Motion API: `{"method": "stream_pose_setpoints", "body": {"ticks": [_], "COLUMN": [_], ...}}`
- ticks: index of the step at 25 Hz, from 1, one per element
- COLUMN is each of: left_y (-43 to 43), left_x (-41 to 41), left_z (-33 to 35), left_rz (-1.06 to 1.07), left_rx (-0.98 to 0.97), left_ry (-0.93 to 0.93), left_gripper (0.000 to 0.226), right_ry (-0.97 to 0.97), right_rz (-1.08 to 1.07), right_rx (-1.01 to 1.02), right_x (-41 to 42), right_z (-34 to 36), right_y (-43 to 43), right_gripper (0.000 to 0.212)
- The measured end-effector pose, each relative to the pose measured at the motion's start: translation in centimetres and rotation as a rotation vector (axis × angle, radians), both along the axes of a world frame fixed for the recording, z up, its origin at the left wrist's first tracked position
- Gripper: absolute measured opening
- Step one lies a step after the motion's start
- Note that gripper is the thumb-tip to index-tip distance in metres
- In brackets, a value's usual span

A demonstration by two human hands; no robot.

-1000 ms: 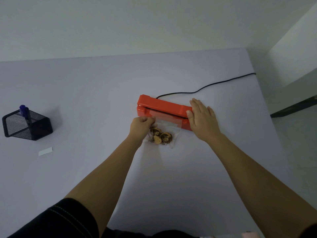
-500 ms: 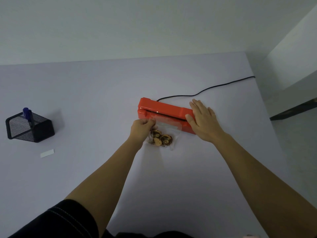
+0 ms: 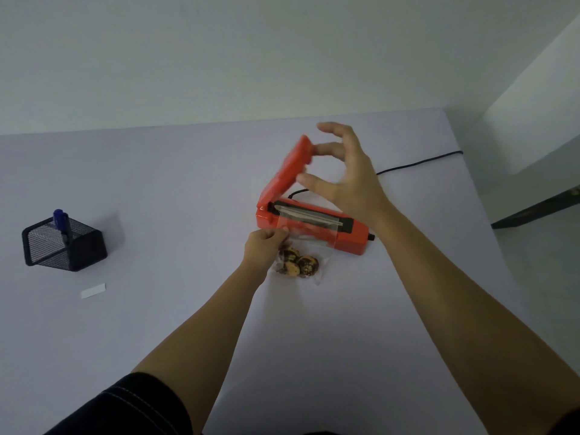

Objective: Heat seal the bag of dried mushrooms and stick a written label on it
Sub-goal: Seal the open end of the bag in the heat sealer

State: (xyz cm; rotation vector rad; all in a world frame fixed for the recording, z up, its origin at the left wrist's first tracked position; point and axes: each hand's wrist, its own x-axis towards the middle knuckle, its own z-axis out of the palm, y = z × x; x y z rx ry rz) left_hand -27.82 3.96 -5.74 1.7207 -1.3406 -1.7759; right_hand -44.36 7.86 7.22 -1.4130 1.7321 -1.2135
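The red heat sealer (image 3: 351,240) sits mid-table with its lid (image 3: 288,171) swung up and tilted to the left. A clear bag of dried mushrooms (image 3: 299,265) lies in front of it, the bag's top edge draped across the sealing bar. My left hand (image 3: 266,246) pinches the bag's left side near the sealer. My right hand (image 3: 348,174) hovers above the sealer with fingers spread, the fingertips at the raised lid. A small white label (image 3: 93,290) lies on the table at the left. A blue pen (image 3: 61,221) stands in the mesh holder.
A black mesh pen holder (image 3: 64,246) stands at the far left. The sealer's black power cord (image 3: 417,164) runs off the table's right edge. The white table (image 3: 188,199) ends at a wall behind; the floor shows at the right.
The sealer lid, pressed down under my right hand before, has swung up. My right hand has lifted off it and opened. My left hand stays on the bag.
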Motion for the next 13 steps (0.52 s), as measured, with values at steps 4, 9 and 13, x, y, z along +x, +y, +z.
{"method": "stream_pose_setpoints", "body": {"ticks": [4, 9, 13], "left_y": [0.2, 0.5, 0.8], "left_x": [-0.1, -0.2, -0.2], "left_z": [0.2, 0.2, 0.8], "left_rz": [-0.004, -0.015, -0.040], "left_rx": [-0.012, -0.089, -0.221], "left_ry": [-0.022, -0.093, -0.127], "left_gripper": [0.023, 0.019, 0.015], "right_ry": [-0.082, -0.244, -0.198], "right_rz": [0.345, 0.073, -0.733], "right_rx": [0.126, 0.026, 0.142], "right_x": [3.1, 1.9, 0.5], "right_z": [1.8, 0.2, -5.1], "right_y": [-3.3, -3.3, 2.0], "right_gripper": [0.066, 0.040, 0.013]}}
